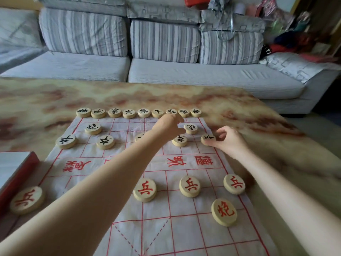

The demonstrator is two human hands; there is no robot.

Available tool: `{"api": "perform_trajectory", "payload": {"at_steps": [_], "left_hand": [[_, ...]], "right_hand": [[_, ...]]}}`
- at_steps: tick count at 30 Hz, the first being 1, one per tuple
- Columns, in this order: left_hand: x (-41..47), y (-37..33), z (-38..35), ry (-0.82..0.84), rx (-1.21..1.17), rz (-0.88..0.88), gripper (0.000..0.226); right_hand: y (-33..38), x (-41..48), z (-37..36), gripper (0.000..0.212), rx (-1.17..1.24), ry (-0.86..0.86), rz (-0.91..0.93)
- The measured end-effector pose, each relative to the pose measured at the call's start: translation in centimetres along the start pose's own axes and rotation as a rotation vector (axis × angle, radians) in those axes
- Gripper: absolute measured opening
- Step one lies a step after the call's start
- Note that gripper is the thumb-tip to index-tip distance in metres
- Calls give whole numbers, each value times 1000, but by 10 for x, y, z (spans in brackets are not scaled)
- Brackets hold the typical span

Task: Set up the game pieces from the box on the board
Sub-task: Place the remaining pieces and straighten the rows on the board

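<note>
A white cloth board (162,215) with red grid lines lies on the marbled table. Round wooden pieces with black characters form the far row (138,112), with more black pieces (105,142) below it. Several red-marked pieces (189,186) stand on the near half. My right hand (228,141) pinches a black-marked piece (208,139) at the board's right edge. My left hand (170,127) reaches across the board with fingers curled, near a black piece (191,128) and partly covering another; I cannot tell whether it holds anything.
A red box (16,174) sits at the left table edge, with a red-marked piece (27,199) off the cloth beside it. A grey striped sofa (166,71) stands beyond the table. Clutter is piled at the far right.
</note>
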State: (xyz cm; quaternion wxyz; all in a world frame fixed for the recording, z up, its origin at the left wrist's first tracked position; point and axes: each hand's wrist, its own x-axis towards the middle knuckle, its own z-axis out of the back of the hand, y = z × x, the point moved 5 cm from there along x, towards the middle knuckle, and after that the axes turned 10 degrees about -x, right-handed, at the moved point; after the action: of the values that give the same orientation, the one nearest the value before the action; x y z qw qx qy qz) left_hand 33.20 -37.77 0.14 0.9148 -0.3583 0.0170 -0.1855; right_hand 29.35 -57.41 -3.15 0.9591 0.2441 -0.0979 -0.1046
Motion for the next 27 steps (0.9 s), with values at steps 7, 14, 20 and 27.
{"api": "perform_trajectory", "payload": {"at_steps": [7,14,20,27], "left_hand": [[36,-15,-23,24,90,32,52],[50,-6,-38,85,172,115,55],[50,-4,-37,49,173,125,59],[46,-2,-36,31,34,139,59]], "right_hand": [[7,8,-9,54,-88,3,73],[-2,8,-10,51,223,248,88],[-1,8,-9,65,158,192,93],[-4,10,-11,52,118,128,110]]}}
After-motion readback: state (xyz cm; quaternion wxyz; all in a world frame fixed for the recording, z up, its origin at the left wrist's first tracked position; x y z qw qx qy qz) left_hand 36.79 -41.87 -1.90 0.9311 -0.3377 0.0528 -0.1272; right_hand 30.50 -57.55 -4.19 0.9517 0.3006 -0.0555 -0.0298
